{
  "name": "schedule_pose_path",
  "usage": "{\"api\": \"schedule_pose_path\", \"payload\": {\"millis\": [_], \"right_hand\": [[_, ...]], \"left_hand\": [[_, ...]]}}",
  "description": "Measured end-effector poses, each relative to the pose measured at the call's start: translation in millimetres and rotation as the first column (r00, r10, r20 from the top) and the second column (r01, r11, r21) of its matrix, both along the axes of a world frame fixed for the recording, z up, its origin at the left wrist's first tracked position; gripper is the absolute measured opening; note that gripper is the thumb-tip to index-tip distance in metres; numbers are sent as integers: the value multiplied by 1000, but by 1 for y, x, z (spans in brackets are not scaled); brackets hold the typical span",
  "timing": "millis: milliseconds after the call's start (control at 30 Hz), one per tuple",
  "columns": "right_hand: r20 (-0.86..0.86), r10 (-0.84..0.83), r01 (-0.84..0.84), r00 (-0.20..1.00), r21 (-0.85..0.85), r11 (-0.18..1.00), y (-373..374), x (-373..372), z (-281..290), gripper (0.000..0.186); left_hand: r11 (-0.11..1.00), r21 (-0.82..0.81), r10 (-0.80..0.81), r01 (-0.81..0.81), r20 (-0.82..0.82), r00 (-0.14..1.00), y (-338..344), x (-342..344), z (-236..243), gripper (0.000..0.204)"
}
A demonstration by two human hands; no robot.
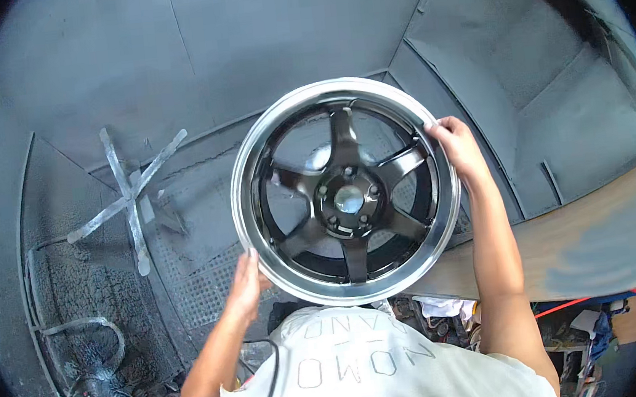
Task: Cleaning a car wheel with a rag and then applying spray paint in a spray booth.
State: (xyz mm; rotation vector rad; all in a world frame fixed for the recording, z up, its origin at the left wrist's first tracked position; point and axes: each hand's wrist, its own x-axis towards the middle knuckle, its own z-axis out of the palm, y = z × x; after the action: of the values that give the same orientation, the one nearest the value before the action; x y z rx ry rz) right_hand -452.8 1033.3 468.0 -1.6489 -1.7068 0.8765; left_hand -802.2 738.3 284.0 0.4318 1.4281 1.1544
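Nearest to you, your white shirt (365,370) fills the lower edge, with one dark cable (273,379) running down its left side.

Your left hand (246,286) is closed on the lower left of the wheel rim (344,192): the thumb lies over the polished lip and the fingers pass behind it, out of view. Your right hand (457,148) clamps the upper right of the same lip, fingers curled over the edge. Both grips are tight on the metal; neither hand is spread open.

Count: one wheel rim, held face toward you between both hands, clear of the floor and in front of your chest. It shows five gloss-black spokes, one centre hub (348,198) and a bright polished outer lip. The bolt holes around the hub appear to number five, though glare makes that count uncertain.

Beyond the rim on the left stands one cross-shaped stand (130,197), paint-coated, with four arms, on the grated floor (203,282). One hose (85,328) curls near the lower left. Farthest back, the grey overspray-coated booth walls (242,45) enclose the area.
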Motion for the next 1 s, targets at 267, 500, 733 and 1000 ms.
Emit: {"api": "schedule_pose_path", "payload": {"millis": [267,500,733,1000], "right_hand": [[-285,-209,86,936,-390,917,76,30,-85,50],[-545,-224,-38,808,-428,903,78,88,-131,53],[-642,-528,252,556,-476,843,-79,124,-297,50],[-129,-96,-88,987,-933,348,-397,163,-465,30]], "left_hand": [[984,105,-64,142,-540,839,127,-56,49,66],[982,80,-115,169,-457,882,125,-83,27,71],[923,-377,-233,-72,-700,675,-14,-140,-199,54],[137,-652,-782,746,-534,-323,-394,28,-327,37]]}}
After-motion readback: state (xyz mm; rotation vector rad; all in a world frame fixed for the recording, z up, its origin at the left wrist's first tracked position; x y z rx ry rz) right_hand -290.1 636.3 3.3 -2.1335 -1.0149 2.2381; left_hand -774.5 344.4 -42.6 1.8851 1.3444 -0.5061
